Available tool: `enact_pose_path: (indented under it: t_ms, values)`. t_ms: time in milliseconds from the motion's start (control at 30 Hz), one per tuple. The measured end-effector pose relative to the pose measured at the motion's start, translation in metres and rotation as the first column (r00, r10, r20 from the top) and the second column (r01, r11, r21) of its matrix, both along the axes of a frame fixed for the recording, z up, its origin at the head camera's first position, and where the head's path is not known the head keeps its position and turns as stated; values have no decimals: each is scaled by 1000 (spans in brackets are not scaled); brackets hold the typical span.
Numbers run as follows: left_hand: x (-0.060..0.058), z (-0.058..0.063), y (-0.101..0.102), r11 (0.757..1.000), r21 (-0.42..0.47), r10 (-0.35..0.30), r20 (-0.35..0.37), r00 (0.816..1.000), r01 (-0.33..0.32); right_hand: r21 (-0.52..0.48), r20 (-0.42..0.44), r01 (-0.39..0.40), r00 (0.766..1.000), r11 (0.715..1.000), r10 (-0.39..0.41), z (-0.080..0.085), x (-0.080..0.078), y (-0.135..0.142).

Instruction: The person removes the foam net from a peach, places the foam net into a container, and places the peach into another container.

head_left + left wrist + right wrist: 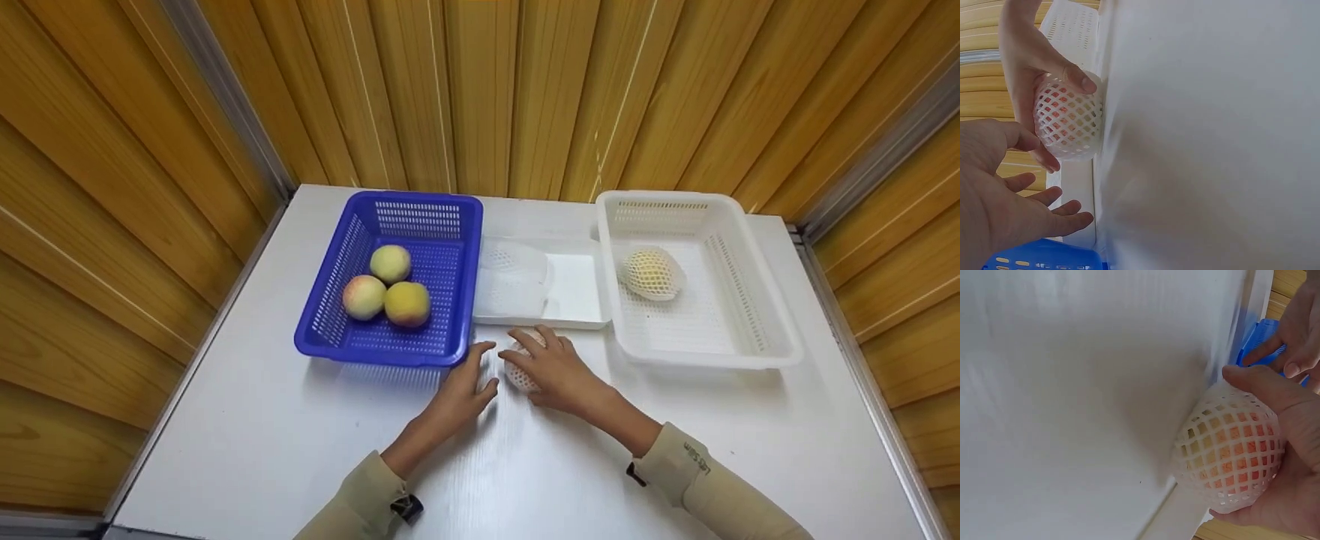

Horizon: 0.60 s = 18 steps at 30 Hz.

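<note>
Left hand [461, 386] free, fingers spread, apart from the fruit. Right hand [562, 375] wrapped round the netted peach [1227, 455], thumb one side, fingers the other, low at the surface [262, 427], just in front of the white tray [581, 289]. We'd hold lightly so the peach doesn't bruise or slide out of its net [1067, 124]; left hand could steady the net's edge. Farther: blue basket [382, 356], three bare peaches [407, 304]; white basket [697, 315], one netted fruit [651, 274].
</note>
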<state>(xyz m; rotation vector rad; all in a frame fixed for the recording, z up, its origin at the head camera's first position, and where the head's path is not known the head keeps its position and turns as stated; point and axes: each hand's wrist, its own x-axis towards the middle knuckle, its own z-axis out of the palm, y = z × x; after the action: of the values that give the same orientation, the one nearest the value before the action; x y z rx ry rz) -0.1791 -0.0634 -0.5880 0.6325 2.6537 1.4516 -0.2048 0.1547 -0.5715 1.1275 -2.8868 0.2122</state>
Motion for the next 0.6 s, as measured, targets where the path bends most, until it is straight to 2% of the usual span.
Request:
enact_pose_path:
  t_ms: [167,300,367,467,600]
  values:
    - [1,0,3,1000,3,-5,-6,1000,5,-164,102,53,994,985,-37,-5,-7,3]
    - [2,1,6,1000,16,-21,-35,999,22,-274,180,130,980,953,-82,-1,-15,7]
    - [2,2,7,999,24,-21,-38,999,22,-342,201,162,975,926,-96,4,-18,10]
    - [2,1,9,998,52,-17,-27,999,18,-471,240,233,962,851,-130,14,-23,14]
    - [1,2,14,994,103,-23,-5,1000,23,-625,340,360,924,693,-174,30,-28,19]
